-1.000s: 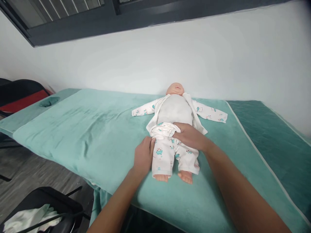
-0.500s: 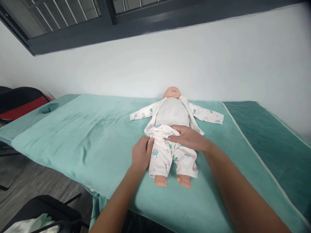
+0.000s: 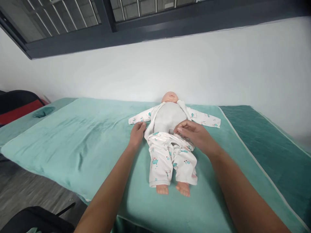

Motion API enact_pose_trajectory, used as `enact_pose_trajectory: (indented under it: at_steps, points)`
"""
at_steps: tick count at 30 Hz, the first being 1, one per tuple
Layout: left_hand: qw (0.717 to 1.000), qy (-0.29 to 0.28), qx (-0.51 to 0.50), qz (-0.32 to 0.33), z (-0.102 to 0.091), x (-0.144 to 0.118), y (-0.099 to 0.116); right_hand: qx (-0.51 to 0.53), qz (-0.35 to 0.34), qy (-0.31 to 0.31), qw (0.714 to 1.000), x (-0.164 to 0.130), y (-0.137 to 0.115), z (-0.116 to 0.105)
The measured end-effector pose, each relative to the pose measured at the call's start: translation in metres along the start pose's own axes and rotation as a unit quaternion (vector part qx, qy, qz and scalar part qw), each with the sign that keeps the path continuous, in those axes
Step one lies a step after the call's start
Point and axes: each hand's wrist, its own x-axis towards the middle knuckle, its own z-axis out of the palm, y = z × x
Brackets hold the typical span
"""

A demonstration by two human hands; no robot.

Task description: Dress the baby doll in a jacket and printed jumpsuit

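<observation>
A baby doll lies on its back, feet towards me, arms spread sideways. Its white printed jacket hangs open at the front over a pale grey torso. White printed trousers cover the legs, bunched at the waist; the bare feet stick out. My left hand is beside the jacket's left edge, thumb and fingers drawn together; whether cloth is between them I cannot tell. Over the belly, just above the waistband, my right hand has its fingers curled, thumb against forefinger; anything inside is hidden.
A green padded bed carries the doll, with a darker green section at the right. A white wall and a dark window frame stand behind. A black chair is at lower left, a black-and-red one further back.
My left hand has moved up from the trouser waist to the jacket's side. My right hand has come out of the waistband and lifted above it. The view has tilted up slightly.
</observation>
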Motion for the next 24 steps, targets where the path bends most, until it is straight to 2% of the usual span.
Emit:
enact_pose_trajectory:
  at_steps: [3, 5, 7, 9, 12, 14, 16, 21, 24]
  points:
    - [0.996, -0.066, -0.058, -0.014, 0.007, 0.025, 0.0, 0.041, -0.025, 0.109, 0.993, 0.003, 0.008, -0.006]
    - [0.994, -0.094, -0.055, -0.008, 0.013, 0.038, 0.0, 0.046, -0.048, 0.204, 0.977, 0.009, 0.021, -0.013]
    - [0.994, -0.105, -0.02, 0.02, 0.017, 0.046, -0.001, 0.006, -0.046, 0.3, 0.953, 0.017, 0.038, -0.022]
    - [0.993, -0.111, 0.005, 0.046, 0.02, 0.052, -0.001, -0.062, 0.001, 0.35, 0.935, 0.025, 0.057, -0.031]
    - [0.991, -0.126, -0.025, 0.021, 0.02, 0.055, 0.0, -0.142, 0.095, 0.321, 0.932, 0.035, 0.077, -0.04]
    - [0.99, -0.123, -0.063, -0.014, 0.018, 0.056, 0.001, -0.141, 0.114, 0.278, 0.943, 0.04, 0.081, -0.039]
    - [0.99, -0.098, -0.092, -0.034, 0.015, 0.056, 0.003, -0.116, 0.117, 0.258, 0.952, 0.041, 0.078, -0.034]
    - [0.99, -0.015, -0.137, -0.041, -0.003, 0.06, 0.008, -0.034, 0.147, 0.269, 0.951, 0.039, 0.068, -0.028]
    - [0.993, 0.028, -0.109, -0.031, -0.016, 0.066, 0.004, 0.018, 0.14, 0.25, 0.958, 0.036, 0.071, -0.029]
